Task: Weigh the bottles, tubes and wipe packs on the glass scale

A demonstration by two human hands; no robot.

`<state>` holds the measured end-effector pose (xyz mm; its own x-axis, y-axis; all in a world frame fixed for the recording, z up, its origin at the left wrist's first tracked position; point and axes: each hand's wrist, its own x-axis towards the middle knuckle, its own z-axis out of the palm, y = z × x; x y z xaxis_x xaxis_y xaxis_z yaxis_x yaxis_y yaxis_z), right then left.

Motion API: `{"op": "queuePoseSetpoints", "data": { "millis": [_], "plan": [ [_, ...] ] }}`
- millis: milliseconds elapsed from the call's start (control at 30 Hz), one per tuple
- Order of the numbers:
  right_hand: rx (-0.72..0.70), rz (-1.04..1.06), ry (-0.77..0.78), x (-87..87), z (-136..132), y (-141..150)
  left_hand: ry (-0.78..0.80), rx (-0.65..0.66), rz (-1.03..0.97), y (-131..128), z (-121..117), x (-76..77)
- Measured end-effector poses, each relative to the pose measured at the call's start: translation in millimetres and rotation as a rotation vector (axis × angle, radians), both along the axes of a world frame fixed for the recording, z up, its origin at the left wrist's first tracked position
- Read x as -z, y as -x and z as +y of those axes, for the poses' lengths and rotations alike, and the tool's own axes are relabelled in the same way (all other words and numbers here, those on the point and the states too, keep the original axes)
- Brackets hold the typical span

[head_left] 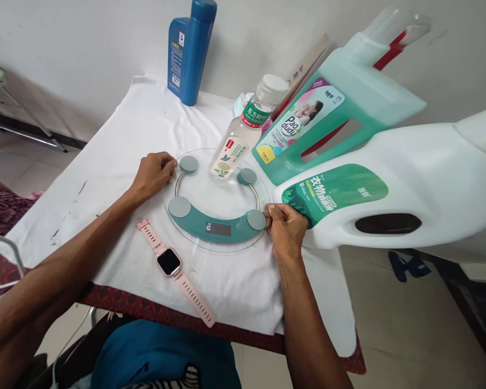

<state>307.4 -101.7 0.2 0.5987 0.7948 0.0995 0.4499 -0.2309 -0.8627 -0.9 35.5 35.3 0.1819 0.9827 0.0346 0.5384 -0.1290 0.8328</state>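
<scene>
A round clear-glass bathroom scale (204, 226) with a green curved band, grey discs and a small display lies on the white cloth. My left hand (154, 172) pinches its upper left rim with bent fingers. At the right rim, my right hand (285, 227) grips the glass between thumb and fingers. A clear plastic drink bottle (233, 146) with a white cap and green label stands on the scale's glass. The pink smartwatch (169, 262) lies unfastened on the cloth, in front of the scale. The glass edge under my fingertips is partly hidden.
Close beside my right hand stands a large white detergent jug (441, 173). Behind it are a green liquid jug (279, 156) and a brown flat item (308, 67). A blue bottle (190, 54) stands at the back near the wall. The white cloth (105, 178) covers the table.
</scene>
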Motion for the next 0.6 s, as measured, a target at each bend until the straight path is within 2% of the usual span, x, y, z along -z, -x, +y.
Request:
{"op": "queuePoseSetpoints", "data": {
  "millis": [100,133,267,367,500,600],
  "plan": [
    [0.02,0.052,0.044,-5.0,-6.1,1.3,-0.041,0.026,0.045,2.3,-0.3,-0.9],
    [0.02,0.011,0.058,-7.9,-10.3,2.9,-0.072,0.022,0.067,3.8,0.0,-0.9],
    [0.015,-0.349,0.05,-29.4,-32.0,17.9,-0.225,-0.027,0.164,11.0,3.4,2.6],
    [0.012,-0.52,-0.037,-56.6,-36.3,35.2,-0.23,-0.018,0.266,13.5,4.7,6.4],
    [-0.046,-0.414,-0.175,-90.8,-5.3,56.6,-0.184,0.016,0.415,12.5,2.5,7.4],
    [-0.14,-0.254,-0.236,-103.3,35.9,68.9,-0.156,0.032,0.456,12.8,1.6,6.9]
  ]
}}
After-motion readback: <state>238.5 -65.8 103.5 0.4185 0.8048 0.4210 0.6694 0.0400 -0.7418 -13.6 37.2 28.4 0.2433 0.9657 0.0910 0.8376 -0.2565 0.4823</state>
